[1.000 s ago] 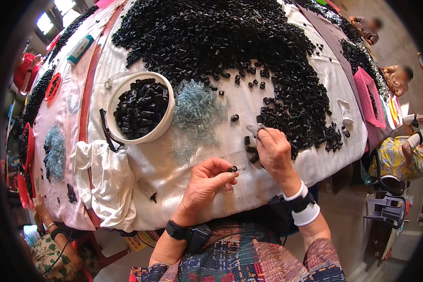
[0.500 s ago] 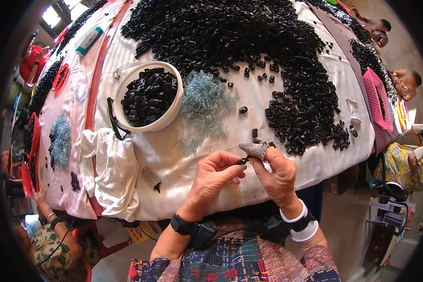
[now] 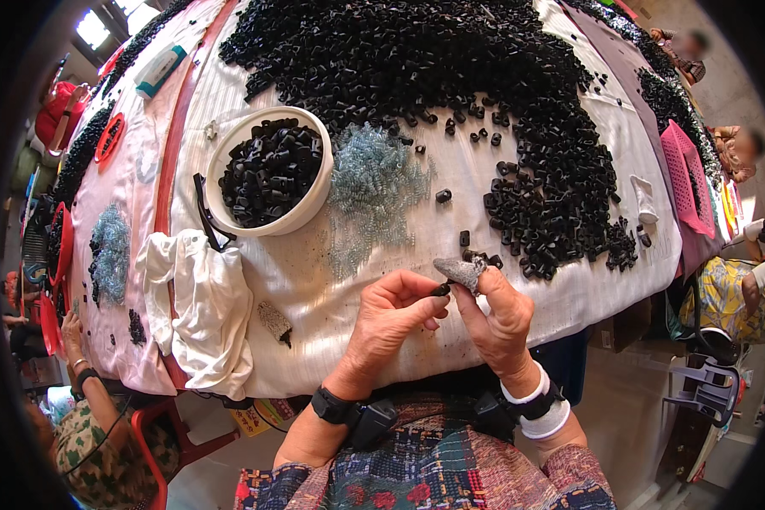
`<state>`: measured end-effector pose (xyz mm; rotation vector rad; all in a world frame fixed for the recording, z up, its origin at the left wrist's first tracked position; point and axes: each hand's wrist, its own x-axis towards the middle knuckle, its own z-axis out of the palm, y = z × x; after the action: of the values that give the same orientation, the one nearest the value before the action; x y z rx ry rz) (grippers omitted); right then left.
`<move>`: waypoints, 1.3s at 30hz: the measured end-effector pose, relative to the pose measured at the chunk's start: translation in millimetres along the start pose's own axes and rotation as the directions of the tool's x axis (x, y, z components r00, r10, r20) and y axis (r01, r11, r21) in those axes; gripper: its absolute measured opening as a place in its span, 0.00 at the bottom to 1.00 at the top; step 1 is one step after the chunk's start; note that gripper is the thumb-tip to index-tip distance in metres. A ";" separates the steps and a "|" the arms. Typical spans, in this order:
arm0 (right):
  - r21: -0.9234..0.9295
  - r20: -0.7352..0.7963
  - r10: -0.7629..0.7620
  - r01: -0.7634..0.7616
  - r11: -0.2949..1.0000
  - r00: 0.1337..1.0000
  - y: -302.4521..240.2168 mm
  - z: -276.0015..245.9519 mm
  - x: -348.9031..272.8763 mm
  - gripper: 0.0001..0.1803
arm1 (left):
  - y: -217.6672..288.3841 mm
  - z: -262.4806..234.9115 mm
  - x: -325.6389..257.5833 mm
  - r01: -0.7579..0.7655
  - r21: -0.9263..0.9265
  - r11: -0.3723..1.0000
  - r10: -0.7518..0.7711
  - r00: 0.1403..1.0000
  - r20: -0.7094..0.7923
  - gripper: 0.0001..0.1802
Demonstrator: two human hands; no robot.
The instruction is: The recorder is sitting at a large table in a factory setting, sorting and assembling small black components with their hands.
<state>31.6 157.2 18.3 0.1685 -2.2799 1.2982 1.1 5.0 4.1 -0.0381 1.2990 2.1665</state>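
Note:
My left hand (image 3: 389, 319) pinches a small black plastic part (image 3: 441, 290) between thumb and fingertips. Close beside it, my right hand (image 3: 501, 321) is closed, its index finger wearing a grey knitted finger cover (image 3: 459, 271). What its other fingers grip is hidden; dark bits show at the knuckles. Both hands are just above the near edge of the cloth-covered table. Beyond them lies a heap of clear bluish spring-like pieces (image 3: 374, 183). A white tub (image 3: 314, 200) of black parts stands to its left. A large pile of black parts (image 3: 552, 187) spreads across the far and right side.
A white cloth (image 3: 200, 314) and another grey finger cover (image 3: 274, 323) lie left of my hands. A pink basket (image 3: 687, 183) sits at the right edge. A teal-and-white box (image 3: 160, 72) is far left. Other people are around the table, one at lower left (image 3: 119, 433).
The view has shifted slightly. The black part in my left fingers shows a little more, and my right fingertips have drawn slightly away from it.

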 end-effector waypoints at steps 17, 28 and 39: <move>0.219 0.001 0.274 -0.268 0.938 0.962 4.9 6.3 -5.6 0.18 | -4.4 -4.3 0.6 -0.014 -0.007 1.000 0.014 0.999 0.031 0.08; 0.181 0.018 0.283 -0.282 0.942 0.959 5.7 4.5 -3.1 0.17 | -1.3 -2.4 -0.8 0.025 -0.023 0.999 -0.025 1.000 0.003 0.08; 0.004 0.003 0.190 -0.190 0.982 0.982 -1.0 6.0 -0.6 0.16 | -4.2 -4.2 0.6 0.020 -0.031 0.999 -0.020 1.000 -0.018 0.09</move>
<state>30.2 151.6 16.2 -0.0480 -2.3420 1.3984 1.6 3.3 -1.6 -0.0833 1.2700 2.1742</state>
